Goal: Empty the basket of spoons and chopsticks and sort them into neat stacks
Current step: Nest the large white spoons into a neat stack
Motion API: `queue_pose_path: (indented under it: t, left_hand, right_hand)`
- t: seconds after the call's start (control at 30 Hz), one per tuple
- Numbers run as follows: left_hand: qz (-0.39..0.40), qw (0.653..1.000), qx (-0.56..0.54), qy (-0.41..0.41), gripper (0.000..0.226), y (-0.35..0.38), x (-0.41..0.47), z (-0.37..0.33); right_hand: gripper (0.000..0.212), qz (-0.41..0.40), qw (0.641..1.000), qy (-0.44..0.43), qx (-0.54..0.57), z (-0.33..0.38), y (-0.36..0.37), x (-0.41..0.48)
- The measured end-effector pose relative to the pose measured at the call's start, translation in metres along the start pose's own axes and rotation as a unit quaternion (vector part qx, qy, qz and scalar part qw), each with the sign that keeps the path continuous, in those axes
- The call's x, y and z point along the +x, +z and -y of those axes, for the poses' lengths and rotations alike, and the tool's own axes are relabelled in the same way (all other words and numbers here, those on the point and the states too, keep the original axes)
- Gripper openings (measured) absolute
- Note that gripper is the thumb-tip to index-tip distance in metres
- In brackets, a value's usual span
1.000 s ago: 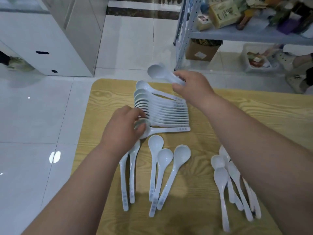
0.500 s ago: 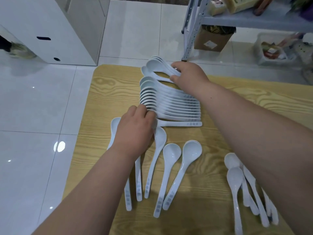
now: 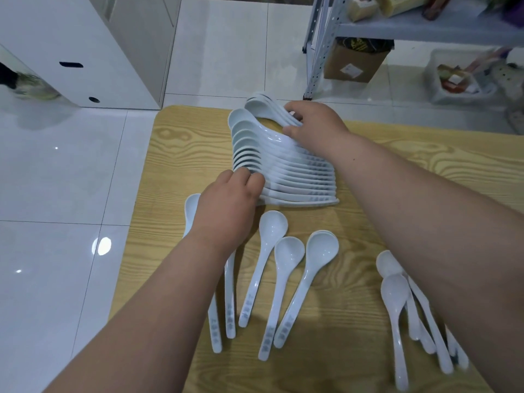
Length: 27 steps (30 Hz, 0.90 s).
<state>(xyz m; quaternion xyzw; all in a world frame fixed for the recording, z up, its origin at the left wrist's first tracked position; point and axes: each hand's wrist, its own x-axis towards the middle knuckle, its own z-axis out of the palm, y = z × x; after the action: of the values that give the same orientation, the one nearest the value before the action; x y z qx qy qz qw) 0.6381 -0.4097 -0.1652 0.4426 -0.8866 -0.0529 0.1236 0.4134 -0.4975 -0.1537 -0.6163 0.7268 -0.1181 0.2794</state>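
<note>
one wide-angle view, worn on the person's head, faces forward and steeply down along both forearms. it sits close. the left fingers (image 3: pixel 244 177) and right fingers (image 3: pixel 291 131), both on the spoons (image 3: pixel 286 173), fall just above mid-frame. the desk (image 3: pixel 170 143) spreads beneath and nearer than the fingers. tiled floor (image 3: pixel 71 180) and a shelf rack (image 3: pixel 317 46) lie beyond them, bowed by the lens.

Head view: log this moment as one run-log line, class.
left hand: holds spoon stack, near end | right hand: grips spoon bunch at stack's far end | loose spoons: on table
</note>
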Motion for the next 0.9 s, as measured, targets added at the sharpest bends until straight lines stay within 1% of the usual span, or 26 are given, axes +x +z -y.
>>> queue_pose_path:
  t: [0.17,0.27,0.4,0.47,0.57,0.63,0.67,0.7,0.8,0.83,0.9]
  left_hand:
    - [-0.022,1.000,-0.012,0.001,0.041,0.005,0.003,0.004]
    - [-0.035,0.999,-0.010,0.007,0.040,0.008,0.002,0.005]
    - [-0.069,0.997,0.012,0.029,0.032,0.009,0.004,0.006]
    - [-0.072,0.997,0.000,0.004,0.030,0.010,0.003,0.004]
    - [-0.057,0.996,-0.038,-0.051,0.028,0.012,-0.001,0.001]
    - [-0.050,0.996,-0.049,-0.061,0.028,0.012,-0.002,0.001]
    - [-0.052,0.995,-0.053,-0.061,0.028,0.011,-0.001,0.001]
    - [-0.057,0.995,-0.061,-0.062,0.028,0.011,0.000,0.002]
    - [-0.066,0.993,-0.080,-0.063,0.030,0.010,0.004,0.003]
    - [-0.064,0.991,-0.090,-0.074,0.030,0.010,0.005,0.003]
    - [-0.055,0.986,-0.120,-0.106,0.037,0.008,0.006,0.004]
  right_hand:
    - [0.037,0.021,0.999,-0.045,0.003,-0.005,-0.002,-0.006]
    - [0.042,0.026,0.999,-0.048,0.005,-0.009,0.000,-0.006]
    - [0.045,0.057,0.996,-0.071,-0.002,-0.009,0.003,-0.009]
    - [0.046,0.076,0.994,-0.080,-0.017,-0.009,0.002,-0.012]
    - [0.048,0.091,0.989,-0.097,-0.067,-0.012,-0.001,-0.019]
    - [0.053,0.098,0.984,-0.102,-0.108,-0.013,-0.002,-0.028]
    - [0.059,0.107,0.979,-0.106,-0.134,-0.012,-0.002,-0.033]
    - [0.071,0.118,0.974,-0.107,-0.159,-0.011,0.001,-0.039]
    - [0.124,0.137,0.963,-0.095,-0.210,-0.004,0.010,-0.056]
    - [0.134,0.136,0.961,-0.096,-0.222,-0.002,0.012,-0.060]
    - [0.143,0.135,0.958,-0.108,-0.231,-0.001,0.018,-0.063]
